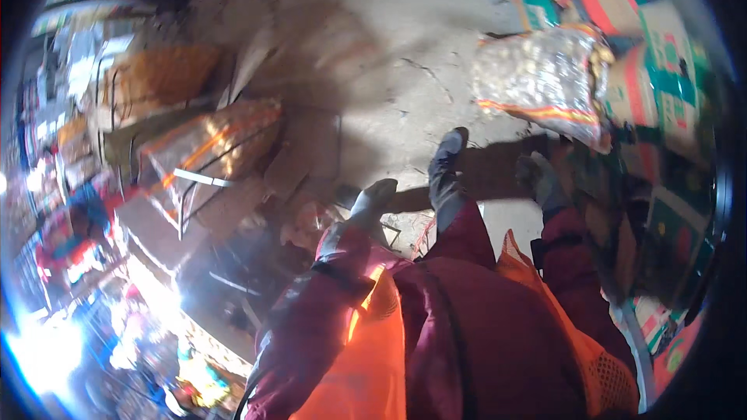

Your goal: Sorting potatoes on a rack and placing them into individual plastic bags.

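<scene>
My left hand (376,195), in a grey glove, hangs low in front of me over the floor, with nothing seen in it. My right hand (536,172), also gloved in grey, is near the dark side of the stacked boxes; its fingers look curled, but blur hides whether they are closed. A clear plastic sack with orange-red edges (537,76), full of small pale pieces, lies beyond my right hand, against the cartons. My shoe (452,146) is on the floor between my two hands.
Cardboard cartons with green and red print (633,84) are stacked along the right. At left stand another plastic sack with orange stripes (216,140), an orange-brown bundle (157,79) and thin metal bars. Concrete floor (373,17) runs ahead. Bright glare covers the lower left.
</scene>
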Available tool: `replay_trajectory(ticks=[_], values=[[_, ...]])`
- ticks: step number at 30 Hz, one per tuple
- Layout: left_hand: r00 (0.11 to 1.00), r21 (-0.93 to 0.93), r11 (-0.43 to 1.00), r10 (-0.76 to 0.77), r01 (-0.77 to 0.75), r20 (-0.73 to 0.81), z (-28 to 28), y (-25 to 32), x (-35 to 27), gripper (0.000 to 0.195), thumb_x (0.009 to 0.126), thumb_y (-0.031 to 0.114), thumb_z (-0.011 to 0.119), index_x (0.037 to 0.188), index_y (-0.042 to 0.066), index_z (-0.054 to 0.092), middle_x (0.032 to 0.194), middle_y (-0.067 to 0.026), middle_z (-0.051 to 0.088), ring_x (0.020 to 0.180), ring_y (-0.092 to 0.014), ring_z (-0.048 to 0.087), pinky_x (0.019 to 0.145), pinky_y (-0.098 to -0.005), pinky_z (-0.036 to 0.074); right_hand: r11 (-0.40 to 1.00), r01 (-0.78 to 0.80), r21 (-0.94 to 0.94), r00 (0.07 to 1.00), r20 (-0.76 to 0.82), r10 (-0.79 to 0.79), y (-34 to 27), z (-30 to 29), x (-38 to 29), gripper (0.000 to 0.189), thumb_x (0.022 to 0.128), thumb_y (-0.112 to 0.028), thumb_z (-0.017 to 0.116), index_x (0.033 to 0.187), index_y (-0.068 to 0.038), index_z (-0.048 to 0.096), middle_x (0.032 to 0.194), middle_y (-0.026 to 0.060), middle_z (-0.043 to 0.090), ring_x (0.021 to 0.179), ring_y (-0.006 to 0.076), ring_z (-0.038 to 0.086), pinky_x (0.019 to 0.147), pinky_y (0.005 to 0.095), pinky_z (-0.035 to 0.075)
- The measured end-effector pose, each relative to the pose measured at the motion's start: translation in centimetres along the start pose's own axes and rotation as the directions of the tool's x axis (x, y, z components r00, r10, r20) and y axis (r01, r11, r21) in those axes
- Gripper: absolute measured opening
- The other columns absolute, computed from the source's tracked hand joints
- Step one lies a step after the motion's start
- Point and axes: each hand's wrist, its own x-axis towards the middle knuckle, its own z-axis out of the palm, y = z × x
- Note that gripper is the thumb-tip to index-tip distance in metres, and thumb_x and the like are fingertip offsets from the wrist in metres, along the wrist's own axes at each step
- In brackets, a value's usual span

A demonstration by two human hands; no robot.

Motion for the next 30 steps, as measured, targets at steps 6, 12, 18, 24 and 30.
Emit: replay_trajectory(ticks=[6,12,18,24,30], values=[[0.98,-0.344,0.938,-0.028,-0.042,-0.196,-9.9,-15.2,-5.7,0.036,0.1,0.023,0.06,0.132,0.008,0.064,0.109,-0.0048,0.07,0.093,-0.013,0.067,0.078,-0.0299,0.054,0.744,0.169,-0.647,0.976,0.213,-0.037,4.6,15.6,-1.3,0.044,0.098,-0.045,0.06,0.121,-0.008,0.067,0.117,0.0111,0.073,0.061,0.0113,0.058,0.054,0.0229,0.042],[0.914,-0.235,0.971,-0.047,-0.054,-0.404,-16.6,-33.1,-9.4,0.031,0.1,0.023,0.061,0.124,0.007,0.07,0.106,-0.006,0.073,0.096,-0.011,0.067,0.08,-0.0258,0.053,0.614,-0.062,-0.787,0.909,0.21,0.36,13.2,29.7,-2.8,0.029,0.094,-0.03,0.062,0.113,-0.009,0.071,0.089,0.0105,0.071,0.062,0.0119,0.057,0.052,0.0202,0.041],[0.876,-0.496,0.855,-0.115,-0.153,-0.468,-18.0,-43.9,-15.5,0.034,0.1,0.021,0.061,0.127,0.0,0.067,0.116,-0.0059,0.072,0.106,-0.014,0.065,0.092,-0.0296,0.051,0.405,-0.028,-0.914,0.933,0.122,0.339,25.4,39.5,-5.6,0.038,0.097,-0.04,0.058,0.107,-0.006,0.073,0.078,0.0091,0.068,0.047,0.0114,0.049,0.044,0.0234,0.037],[0.852,-0.624,0.769,-0.229,-0.138,-0.47,-20.9,-49.2,-18.7,0.03,0.1,0.022,0.061,0.122,0.006,0.071,0.112,-0.0035,0.072,0.101,-0.015,0.065,0.088,-0.0293,0.052,0.225,-0.011,-0.974,0.901,0.088,0.424,34.2,47.5,-10.0,0.046,0.101,-0.046,0.054,0.114,-0.005,0.071,0.078,0.0054,0.068,0.05,0.01,0.05,0.049,0.0247,0.042],[0.799,-0.666,0.705,-0.244,-0.242,-0.549,-19.6,-49.7,-20.3,0.031,0.098,0.021,0.061,0.121,0.003,0.071,0.116,-0.0073,0.073,0.103,-0.015,0.066,0.093,-0.0292,0.051,0.282,-0.142,-0.949,0.766,0.075,0.638,40.0,50.7,-10.7,0.043,0.102,-0.042,0.058,0.111,-0.002,0.069,0.07,0.008,0.067,0.047,0.0113,0.051,0.045,0.0231,0.041]])
